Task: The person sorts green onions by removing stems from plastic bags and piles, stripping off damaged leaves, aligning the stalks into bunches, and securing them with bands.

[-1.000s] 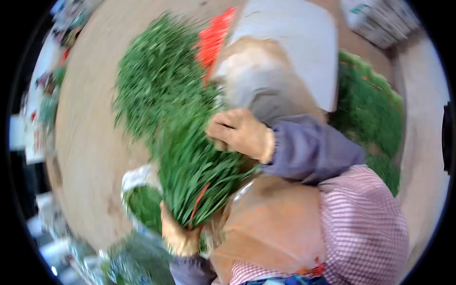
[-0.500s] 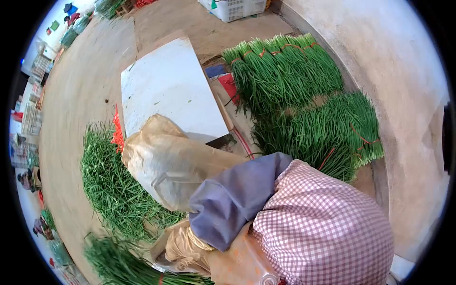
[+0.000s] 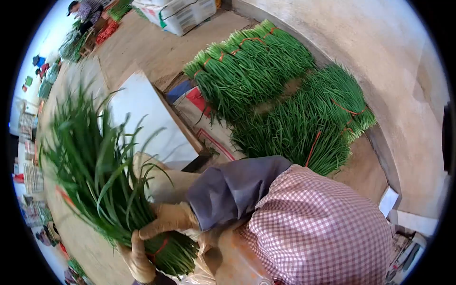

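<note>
Floor [image 3: 142, 50] bears a white crate [image 3: 190, 18], contents unclear; left fingers [image 3: 138, 247] and right fingers [image 3: 149, 230] clasp greens [image 3: 102, 175].

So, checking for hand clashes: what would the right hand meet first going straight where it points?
The right hand would likely meet the left hand first, though depth between them is unclear.

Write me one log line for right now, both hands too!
left hand: holding green bundle; right hand: holding same bundle; red tie: around its stem end; tied bundles: lying by wall
</note>
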A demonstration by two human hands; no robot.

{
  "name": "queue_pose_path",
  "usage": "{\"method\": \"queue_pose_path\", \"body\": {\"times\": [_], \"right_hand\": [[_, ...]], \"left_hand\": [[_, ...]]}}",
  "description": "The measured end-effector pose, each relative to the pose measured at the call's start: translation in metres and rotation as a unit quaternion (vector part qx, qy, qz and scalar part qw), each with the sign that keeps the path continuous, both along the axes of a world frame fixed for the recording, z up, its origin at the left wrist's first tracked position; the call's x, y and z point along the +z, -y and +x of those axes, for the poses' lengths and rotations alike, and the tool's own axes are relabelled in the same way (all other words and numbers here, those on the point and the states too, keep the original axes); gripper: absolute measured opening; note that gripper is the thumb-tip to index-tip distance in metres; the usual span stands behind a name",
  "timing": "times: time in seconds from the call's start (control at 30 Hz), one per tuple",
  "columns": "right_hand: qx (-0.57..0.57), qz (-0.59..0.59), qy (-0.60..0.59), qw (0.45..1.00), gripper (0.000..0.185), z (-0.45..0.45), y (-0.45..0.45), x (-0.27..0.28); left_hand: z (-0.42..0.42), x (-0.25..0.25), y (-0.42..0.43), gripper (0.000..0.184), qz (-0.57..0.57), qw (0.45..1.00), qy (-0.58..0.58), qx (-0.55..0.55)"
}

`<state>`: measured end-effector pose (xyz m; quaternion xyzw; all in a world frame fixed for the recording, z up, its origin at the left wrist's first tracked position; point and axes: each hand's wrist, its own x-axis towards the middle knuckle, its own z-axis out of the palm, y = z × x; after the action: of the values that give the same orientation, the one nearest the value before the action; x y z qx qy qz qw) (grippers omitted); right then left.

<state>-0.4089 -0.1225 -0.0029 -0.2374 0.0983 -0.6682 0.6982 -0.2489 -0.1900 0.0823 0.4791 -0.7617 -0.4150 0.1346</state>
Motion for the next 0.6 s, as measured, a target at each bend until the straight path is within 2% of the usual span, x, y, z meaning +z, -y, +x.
{"method": "queue_pose_path", "body": {"times": [0.07, 0.13, 0.27, 0.3, 0.37, 0.4, 0.43, 0.47, 0.53, 0.6], "right_hand": [[-0.032, -0.023, 0.04, 0.998, 0.075, -0.027, -0.008, 0.005], [-0.121, -0.028, -0.204, 0.971, 0.069, -0.065, -0.018, 0.012], [-0.172, 0.013, -0.103, 0.98, 0.064, -0.062, -0.012, -0.015], [-0.159, 0.018, 0.001, 0.987, 0.064, -0.053, -0.01, -0.021], [-0.089, 0.023, 0.17, 0.981, 0.06, -0.056, -0.008, -0.03], [-0.082, 0.054, 0.185, 0.978, 0.056, -0.065, -0.01, -0.035], [-0.081, 0.057, 0.205, 0.974, 0.054, -0.076, -0.016, -0.031], [-0.082, 0.059, 0.228, 0.968, 0.052, -0.091, -0.025, -0.024], [-0.14, 0.09, 0.187, 0.968, 0.054, -0.119, -0.041, -0.018], [-0.172, 0.102, 0.113, 0.973, 0.055, -0.151, -0.053, -0.049]], "left_hand": [[-0.025, -0.009, 0.006, 0.068, -0.009, 0.997, -0.055, -0.061], [-0.066, -0.004, -0.003, 0.071, 0.122, 0.981, -0.142, -0.046], [-0.087, -0.015, 0.005, 0.078, 0.166, 0.965, -0.186, -0.086], [-0.09, -0.014, 0.004, 0.093, 0.167, 0.966, -0.171, -0.097], [-0.093, -0.012, 0.005, 0.104, 0.132, 0.97, -0.159, -0.132], [-0.097, -0.011, 0.005, 0.109, 0.117, 0.97, -0.152, -0.15], [-0.104, -0.001, 0.002, 0.125, 0.147, 0.968, -0.142, -0.144], [-0.104, 0.002, 0.004, 0.125, 0.1, 0.978, -0.114, -0.146], [-0.099, 0.006, 0.01, 0.123, 0.074, 0.986, -0.071, -0.134], [-0.082, 0.006, 0.018, 0.11, 0.096, 0.986, -0.067, -0.12]]}}
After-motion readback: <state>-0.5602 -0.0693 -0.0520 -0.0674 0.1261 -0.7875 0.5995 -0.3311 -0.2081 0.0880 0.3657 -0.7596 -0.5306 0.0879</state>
